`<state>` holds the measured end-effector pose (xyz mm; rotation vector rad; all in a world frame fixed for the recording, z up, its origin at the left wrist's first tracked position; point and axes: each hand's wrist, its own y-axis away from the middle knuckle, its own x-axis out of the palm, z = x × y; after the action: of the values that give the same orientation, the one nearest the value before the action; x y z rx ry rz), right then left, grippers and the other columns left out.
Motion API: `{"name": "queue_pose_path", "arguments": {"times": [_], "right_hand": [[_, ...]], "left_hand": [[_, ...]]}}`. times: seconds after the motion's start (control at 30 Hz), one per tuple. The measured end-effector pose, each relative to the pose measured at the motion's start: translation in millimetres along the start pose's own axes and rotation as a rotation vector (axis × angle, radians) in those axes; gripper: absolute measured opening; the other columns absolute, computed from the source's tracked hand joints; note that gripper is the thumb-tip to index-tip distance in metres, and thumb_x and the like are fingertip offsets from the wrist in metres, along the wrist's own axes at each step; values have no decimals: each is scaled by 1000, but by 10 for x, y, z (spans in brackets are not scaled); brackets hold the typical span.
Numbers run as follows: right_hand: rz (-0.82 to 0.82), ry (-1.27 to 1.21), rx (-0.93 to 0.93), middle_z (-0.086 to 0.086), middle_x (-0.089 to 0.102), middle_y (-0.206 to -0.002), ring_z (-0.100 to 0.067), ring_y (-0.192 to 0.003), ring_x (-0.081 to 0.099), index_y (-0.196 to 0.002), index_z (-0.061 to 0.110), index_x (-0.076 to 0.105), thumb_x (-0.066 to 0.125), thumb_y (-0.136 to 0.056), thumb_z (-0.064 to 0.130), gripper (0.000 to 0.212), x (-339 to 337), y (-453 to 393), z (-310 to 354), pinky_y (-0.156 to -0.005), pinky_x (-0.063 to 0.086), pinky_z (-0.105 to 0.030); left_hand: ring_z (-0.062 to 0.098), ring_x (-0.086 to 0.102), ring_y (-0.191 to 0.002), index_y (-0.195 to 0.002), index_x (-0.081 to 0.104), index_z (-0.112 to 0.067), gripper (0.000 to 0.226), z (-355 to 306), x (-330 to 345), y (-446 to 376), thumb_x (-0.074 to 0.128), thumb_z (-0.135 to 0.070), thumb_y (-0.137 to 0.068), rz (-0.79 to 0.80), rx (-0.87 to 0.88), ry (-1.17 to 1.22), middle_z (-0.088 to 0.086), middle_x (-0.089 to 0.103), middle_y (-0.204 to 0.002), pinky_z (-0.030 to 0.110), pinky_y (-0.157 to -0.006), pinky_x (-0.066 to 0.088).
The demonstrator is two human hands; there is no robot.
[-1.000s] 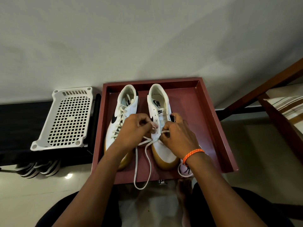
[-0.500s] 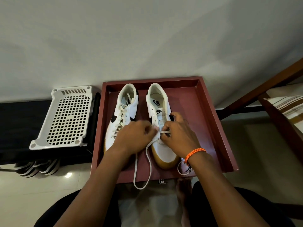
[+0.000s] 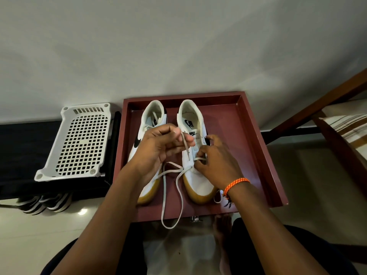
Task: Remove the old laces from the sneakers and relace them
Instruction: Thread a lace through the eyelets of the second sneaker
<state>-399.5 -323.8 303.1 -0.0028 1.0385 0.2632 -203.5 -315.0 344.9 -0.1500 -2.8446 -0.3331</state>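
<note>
Two white sneakers with gum soles stand side by side in a maroon tray point(image 3: 256, 139), toes toward me. The left sneaker point(image 3: 153, 118) is laced. The right sneaker point(image 3: 195, 175) has lace only through its lowest eyelets. My left hand point(image 3: 158, 145) is raised above the shoes and pinches one end of the cream lace point(image 3: 172, 197), which runs down into an eyelet. My right hand point(image 3: 216, 161) rests on the right sneaker's side and pinches the lace crossing the eyelets. A long loop of lace trails over the tray's front edge.
A white perforated plastic rack point(image 3: 79, 143) lies on a black shelf left of the tray, with striped sandals point(image 3: 43, 203) under it. A wooden chair frame with a striped cushion point(image 3: 345, 126) stands at the right. My knees and a bare foot point(image 3: 222, 229) are below the tray.
My left hand has risen and drawn the lace end up through an eyelet on the right sneaker. My right hand has stayed on the shoe.
</note>
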Motion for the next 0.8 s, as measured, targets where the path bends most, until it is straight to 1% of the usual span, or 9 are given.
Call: {"name": "queue_pose_path", "arguments": {"times": [0.07,0.13,0.23,0.3,0.37,0.47,0.53,0.63,0.8], "right_hand": [[7,-1,2,4,37,-159,-23,-134,48,-95,20,75,71,-91,28,9,0,3,-9,-73,51,-33],[10,-5,7,5,35,-160,-22,-136,46,-95,21,74,72,-90,29,9,-3,9,-10,-74,53,-34],[16,-19,9,5,34,-162,-21,-138,46,-93,22,73,75,-91,34,12,-20,14,9,-75,51,-33],[24,-18,15,5,34,-162,-20,-138,45,-92,22,73,76,-92,38,17,-37,19,32,-73,47,-30],[21,-9,19,5,34,-162,-21,-138,45,-94,22,74,75,-91,33,11,-39,23,31,-72,45,-30],[10,-13,10,4,36,-161,-23,-136,47,-93,22,73,74,-90,28,6,-27,27,14,-72,45,-30],[17,-20,8,3,36,-161,-24,-136,47,-92,23,73,75,-91,28,6,-29,20,18,-73,46,-31],[26,-22,17,4,35,-161,-23,-137,45,-93,22,74,75,-91,28,6,-31,10,14,-74,46,-31],[28,-45,14,5,36,-160,-24,-134,48,-92,23,73,73,-91,27,4,-14,-1,-17,-74,46,-31]], "left_hand": [[39,76,-85,-98,57,2,18,24,-25,-33,52,-11,-110,-76,-13,-36,26,76,-97,42,-79,63],[36,73,-69,-104,60,-6,17,152,-61,-73,57,-22,-110,-129,19,-427,16,77,-85,47,-73,63],[18,67,-69,-83,63,-26,31,403,-44,-68,64,-50,-102,-13,49,-1121,-4,68,-73,45,-73,60],[15,61,-71,-73,62,-22,36,492,-6,-84,70,-46,-99,11,66,-1223,-4,63,-72,46,-71,57],[19,62,-77,-73,68,-20,29,504,-14,-117,74,-36,-95,9,117,-1161,-4,65,-79,49,-73,57],[25,70,-84,-78,76,-15,22,407,-57,-136,76,-27,-96,-41,50,-800,-3,72,-86,54,-84,59],[26,70,-82,-81,75,-5,25,299,-54,-98,72,-20,-101,-49,3,-575,6,75,-85,53,-87,57],[34,66,-90,-88,68,9,30,163,-15,-44,63,-15,-106,-21,-22,-361,17,78,-99,48,-88,53],[42,75,-106,-93,61,3,24,14,31,10,57,-16,-107,-28,-24,65,24,74,-107,58,-97,61]]}}
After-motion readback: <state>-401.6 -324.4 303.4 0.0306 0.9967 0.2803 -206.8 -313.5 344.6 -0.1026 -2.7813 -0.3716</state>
